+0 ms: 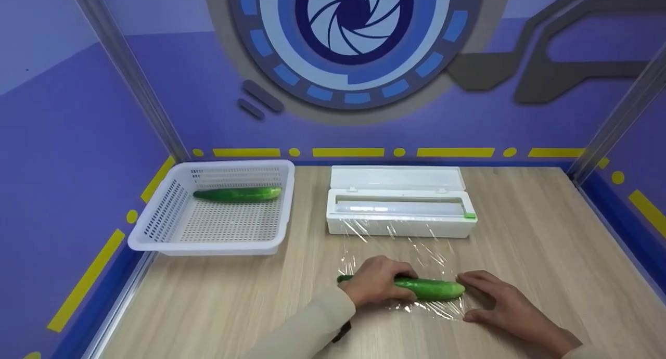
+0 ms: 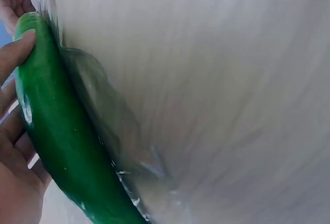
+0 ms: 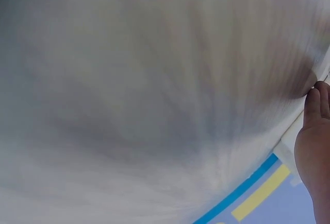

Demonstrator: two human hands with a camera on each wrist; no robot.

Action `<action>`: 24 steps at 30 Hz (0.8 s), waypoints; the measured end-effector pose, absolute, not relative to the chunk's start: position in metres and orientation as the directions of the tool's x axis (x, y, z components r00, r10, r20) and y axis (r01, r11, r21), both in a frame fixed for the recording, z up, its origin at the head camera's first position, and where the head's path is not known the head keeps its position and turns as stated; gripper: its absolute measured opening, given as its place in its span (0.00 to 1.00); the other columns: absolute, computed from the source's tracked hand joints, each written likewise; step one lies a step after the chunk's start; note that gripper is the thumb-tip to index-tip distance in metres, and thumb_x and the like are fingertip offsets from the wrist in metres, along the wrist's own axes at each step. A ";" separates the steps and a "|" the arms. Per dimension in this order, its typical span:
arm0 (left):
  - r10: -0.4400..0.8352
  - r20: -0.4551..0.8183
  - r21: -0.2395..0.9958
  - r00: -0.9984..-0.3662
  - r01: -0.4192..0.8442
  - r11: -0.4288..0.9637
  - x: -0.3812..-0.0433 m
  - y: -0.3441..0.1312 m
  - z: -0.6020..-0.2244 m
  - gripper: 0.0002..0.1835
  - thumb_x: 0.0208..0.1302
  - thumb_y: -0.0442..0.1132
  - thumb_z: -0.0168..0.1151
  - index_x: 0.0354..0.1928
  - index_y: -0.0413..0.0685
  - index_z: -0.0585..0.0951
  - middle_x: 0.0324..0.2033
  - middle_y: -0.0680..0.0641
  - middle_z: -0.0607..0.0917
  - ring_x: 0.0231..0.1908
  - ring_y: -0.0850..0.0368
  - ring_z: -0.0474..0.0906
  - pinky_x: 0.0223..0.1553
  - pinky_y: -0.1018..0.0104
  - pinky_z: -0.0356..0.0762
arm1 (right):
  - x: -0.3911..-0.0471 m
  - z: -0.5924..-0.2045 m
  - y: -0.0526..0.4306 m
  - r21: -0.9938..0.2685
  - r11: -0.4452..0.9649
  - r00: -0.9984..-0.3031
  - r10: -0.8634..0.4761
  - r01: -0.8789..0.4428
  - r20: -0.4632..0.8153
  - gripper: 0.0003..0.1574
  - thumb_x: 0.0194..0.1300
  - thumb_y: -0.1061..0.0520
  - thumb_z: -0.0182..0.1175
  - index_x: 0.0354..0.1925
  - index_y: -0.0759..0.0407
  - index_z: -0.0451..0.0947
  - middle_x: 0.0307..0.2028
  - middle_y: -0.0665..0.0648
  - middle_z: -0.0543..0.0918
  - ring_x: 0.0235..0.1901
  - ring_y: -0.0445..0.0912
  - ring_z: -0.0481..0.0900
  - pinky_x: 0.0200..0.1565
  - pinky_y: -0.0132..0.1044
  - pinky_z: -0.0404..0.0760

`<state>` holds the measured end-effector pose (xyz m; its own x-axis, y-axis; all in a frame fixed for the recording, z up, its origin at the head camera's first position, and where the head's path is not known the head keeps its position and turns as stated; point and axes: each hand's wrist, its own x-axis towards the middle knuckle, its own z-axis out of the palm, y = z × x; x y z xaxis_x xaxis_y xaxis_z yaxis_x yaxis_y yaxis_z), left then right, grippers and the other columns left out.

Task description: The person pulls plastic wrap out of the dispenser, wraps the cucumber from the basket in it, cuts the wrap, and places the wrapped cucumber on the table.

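Observation:
A green cucumber (image 1: 434,290) lies crosswise on a sheet of clear plastic wrap (image 1: 421,249) near the front of the table. My left hand (image 1: 380,282) grips it around the middle from above, thumb on the near side and fingers on the far side. The left wrist view shows the thumb lying along the cucumber (image 2: 62,131), with crinkled film beside it. At the cucumber's pale right end is my right hand (image 1: 507,304), its thumb and fingers spread apart, fingertips right at the film's edge. In the right wrist view, that hand's fingers (image 3: 313,105) look fairly straight.
Behind the hands stands a white wrap dispenser (image 1: 400,228), its lid raised and a film roll (image 1: 400,208) inside; a green slider (image 1: 470,216) sits at its right end. To the left, a white plastic basket (image 1: 210,248) holds another cucumber (image 1: 239,194). Printed panels enclose the table.

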<state>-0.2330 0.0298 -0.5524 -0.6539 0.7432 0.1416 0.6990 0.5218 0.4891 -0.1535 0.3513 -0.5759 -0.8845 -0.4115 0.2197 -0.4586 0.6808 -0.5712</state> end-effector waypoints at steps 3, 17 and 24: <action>0.742 0.139 0.480 -0.656 0.700 0.529 -0.233 0.030 -0.553 0.19 0.58 0.57 0.80 0.51 0.64 0.91 0.38 0.67 0.89 0.33 0.75 0.73 0.42 0.78 0.69 | -0.152 -0.575 0.350 -0.561 0.691 -0.885 -0.414 -0.457 0.211 0.47 0.58 0.35 0.77 0.68 0.56 0.80 0.62 0.51 0.81 0.63 0.41 0.77 0.61 0.16 0.61; 0.760 0.143 0.447 -0.634 0.727 0.521 -0.239 0.029 -0.549 0.17 0.60 0.58 0.78 0.49 0.64 0.90 0.36 0.67 0.89 0.30 0.75 0.71 0.35 0.78 0.67 | -0.148 -0.571 0.349 -0.497 0.719 -0.873 -0.418 -0.486 0.250 0.49 0.57 0.37 0.80 0.69 0.57 0.79 0.64 0.52 0.77 0.63 0.44 0.75 0.61 0.16 0.62; 0.769 0.135 0.457 -0.624 0.728 0.511 -0.240 0.029 -0.548 0.17 0.60 0.57 0.79 0.48 0.62 0.90 0.37 0.66 0.89 0.30 0.75 0.71 0.36 0.79 0.66 | -0.148 -0.569 0.348 -0.551 0.625 -0.833 -0.425 -0.553 0.354 0.29 0.54 0.55 0.85 0.47 0.51 0.78 0.46 0.44 0.76 0.40 0.39 0.77 0.40 0.27 0.76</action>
